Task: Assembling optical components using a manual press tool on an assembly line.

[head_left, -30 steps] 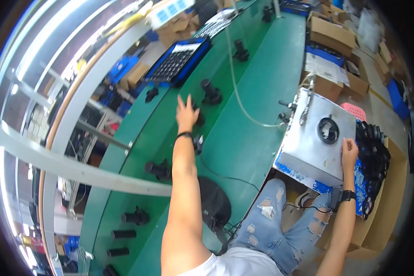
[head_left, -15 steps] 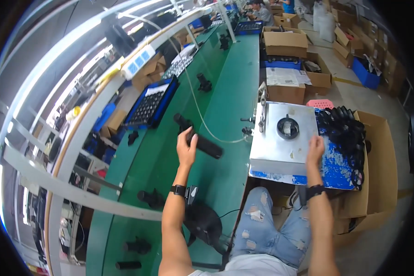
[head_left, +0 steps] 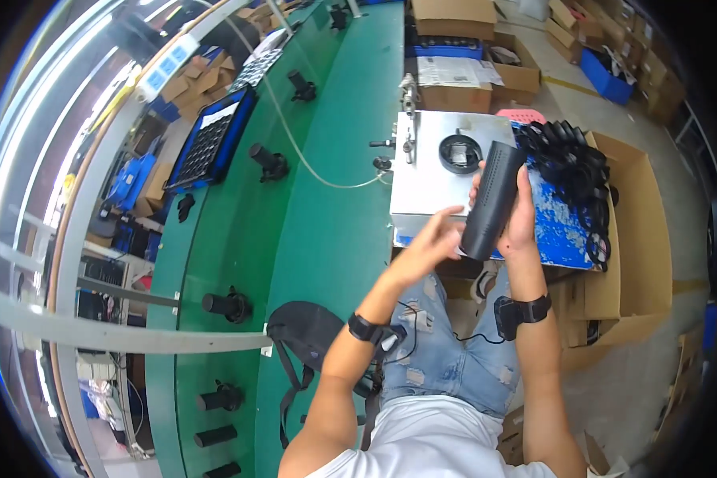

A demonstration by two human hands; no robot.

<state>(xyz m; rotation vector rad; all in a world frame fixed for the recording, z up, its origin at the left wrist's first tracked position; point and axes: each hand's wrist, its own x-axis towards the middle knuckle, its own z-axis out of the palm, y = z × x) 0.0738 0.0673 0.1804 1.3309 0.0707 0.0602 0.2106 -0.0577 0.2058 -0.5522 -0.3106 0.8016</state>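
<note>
A black tube [head_left: 494, 199] with rows of small holes along its side is held aslant over the front edge of the metal box. My right hand [head_left: 520, 215] wraps around it from the right, with fingertips showing at its left side. My left hand [head_left: 432, 247] is at the tube's lower end, index finger stretched out and the other fingertips close to or touching the rim. Below the tube's upper part sits a black ring [head_left: 460, 153] on top of the silver metal box [head_left: 422, 191].
Several black stands, one of them a black stand [head_left: 268, 162], line the green bench [head_left: 319, 231]. A black bag [head_left: 303, 331] lies near my left arm. Black rings [head_left: 570, 163] are heaped beside an open carton [head_left: 645, 239] at right. A thin hose [head_left: 295, 147] crosses the bench.
The black tube has passed from my left hand over the bench to my right hand by the metal box. My left hand has moved right to its lower end. The view has shifted.
</note>
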